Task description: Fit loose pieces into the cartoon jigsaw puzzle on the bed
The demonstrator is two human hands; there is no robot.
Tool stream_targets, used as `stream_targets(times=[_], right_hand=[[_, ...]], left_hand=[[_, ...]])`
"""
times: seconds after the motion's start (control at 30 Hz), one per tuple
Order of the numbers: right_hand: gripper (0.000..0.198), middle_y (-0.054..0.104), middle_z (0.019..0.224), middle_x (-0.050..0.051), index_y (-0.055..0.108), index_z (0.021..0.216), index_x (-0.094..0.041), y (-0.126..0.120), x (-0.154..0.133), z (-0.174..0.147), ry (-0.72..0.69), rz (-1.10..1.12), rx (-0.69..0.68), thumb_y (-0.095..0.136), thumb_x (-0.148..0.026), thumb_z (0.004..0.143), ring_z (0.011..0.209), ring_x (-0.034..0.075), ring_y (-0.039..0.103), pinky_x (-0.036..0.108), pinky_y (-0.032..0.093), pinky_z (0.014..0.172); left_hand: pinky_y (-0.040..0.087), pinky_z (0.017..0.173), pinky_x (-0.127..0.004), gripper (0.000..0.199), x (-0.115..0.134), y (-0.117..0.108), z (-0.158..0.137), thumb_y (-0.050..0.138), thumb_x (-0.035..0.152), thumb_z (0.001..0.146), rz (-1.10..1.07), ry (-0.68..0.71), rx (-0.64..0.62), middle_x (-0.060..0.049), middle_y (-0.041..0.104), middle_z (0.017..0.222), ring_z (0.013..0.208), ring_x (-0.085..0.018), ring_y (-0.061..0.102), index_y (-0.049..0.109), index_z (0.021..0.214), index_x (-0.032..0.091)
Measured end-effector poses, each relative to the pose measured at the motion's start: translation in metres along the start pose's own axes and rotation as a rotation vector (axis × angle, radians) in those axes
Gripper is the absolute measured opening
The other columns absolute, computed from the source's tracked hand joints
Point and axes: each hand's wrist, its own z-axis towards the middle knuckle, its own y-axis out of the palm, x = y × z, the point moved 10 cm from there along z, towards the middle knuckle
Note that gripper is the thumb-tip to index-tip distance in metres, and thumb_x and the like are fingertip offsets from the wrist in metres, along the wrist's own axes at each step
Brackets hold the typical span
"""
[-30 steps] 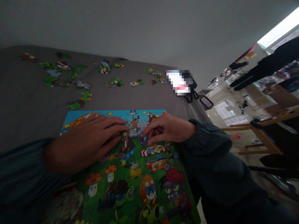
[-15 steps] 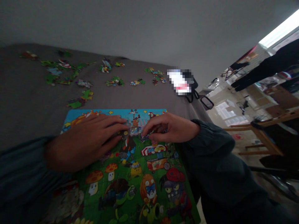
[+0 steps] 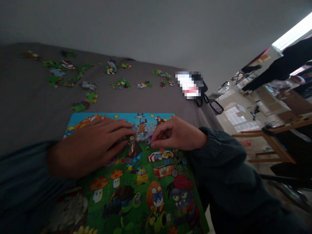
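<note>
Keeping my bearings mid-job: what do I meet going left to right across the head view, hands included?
Left sleeve → left hand → right hand → black loop → wooden frame.

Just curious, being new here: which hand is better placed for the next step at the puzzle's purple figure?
Probably the right hand: its thumb and fingers curl close together beside the purple figure. The left hand lies palm-down on the puzzle, fingers outstretched, farther from that figure.
</note>
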Motion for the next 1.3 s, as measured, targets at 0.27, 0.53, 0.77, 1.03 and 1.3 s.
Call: stream_targets(times=[0.27,0.53,0.77,1.03,1.3], right_hand=[[0.01,0.067,0.084,0.002,0.078,0.078,-0.016,0.0,-0.021,0.0,-0.218,-0.151,0.068,0.082,-0.025,0.081,0.079,0.012,0.061,0.027,0.047,0.074],[0.01,0.06,0.093,0.003,0.08,0.077,-0.021,-0.003,-0.018,0.001,-0.225,-0.305,0.168,0.084,-0.03,0.079,0.093,0.016,0.057,0.035,0.043,0.091],[0.011,0.061,0.091,0.003,0.08,0.074,-0.02,-0.004,-0.012,0.004,-0.182,-0.313,0.178,0.084,-0.029,0.079,0.09,0.016,0.057,0.034,0.042,0.089],[0.014,0.065,0.089,0.003,0.075,0.074,-0.019,-0.009,-0.01,0.004,-0.181,-0.356,0.19,0.081,-0.029,0.083,0.089,0.016,0.058,0.033,0.04,0.089],[0.027,0.063,0.095,0.003,0.068,0.091,-0.016,-0.011,-0.008,0.004,-0.177,-0.433,0.109,0.086,-0.029,0.077,0.094,0.019,0.054,0.032,0.037,0.089]], left_hand=[[0.046,0.101,-0.056,0.039,0.0,0.001,0.001,0.038,0.044,0.102,0.016,0.005,-0.008,-0.003,0.068,0.134,0.115,-0.031,0.065,0.065,0.128,0.036],[0.045,0.105,-0.052,0.039,0.0,0.0,0.002,0.038,0.044,0.101,-0.003,-0.008,-0.009,-0.003,0.068,0.132,0.114,-0.029,0.065,0.068,0.126,0.035],[0.047,0.101,-0.053,0.039,0.001,-0.001,0.002,0.037,0.046,0.102,0.005,0.006,-0.005,-0.003,0.068,0.133,0.114,-0.031,0.065,0.066,0.126,0.036],[0.048,0.101,-0.053,0.039,0.001,-0.001,0.001,0.039,0.046,0.101,-0.008,0.002,0.002,-0.002,0.068,0.133,0.114,-0.031,0.065,0.067,0.125,0.036],[0.049,0.099,-0.055,0.038,0.002,0.0,0.002,0.039,0.044,0.101,0.009,0.011,-0.008,-0.003,0.068,0.133,0.114,-0.031,0.065,0.067,0.126,0.035]])
